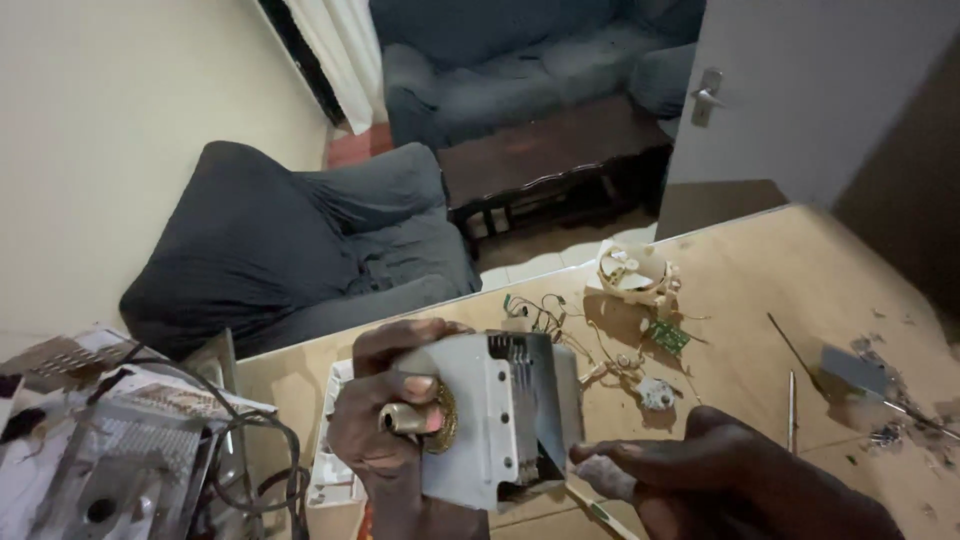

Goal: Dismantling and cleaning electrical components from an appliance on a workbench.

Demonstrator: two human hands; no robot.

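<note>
Presently: grey metal finned block [500, 415], above the wooden table's [760, 290] near edge, gripped in left hand [385, 425]; right hand [720, 470] beside it, fingertips touching. Risk: sharp fins cutting fingers; block slipping onto loose wires [540, 315] behind.

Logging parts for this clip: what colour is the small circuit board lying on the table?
Green; the circuit board shows in the head view, beside the loose wires.
</note>
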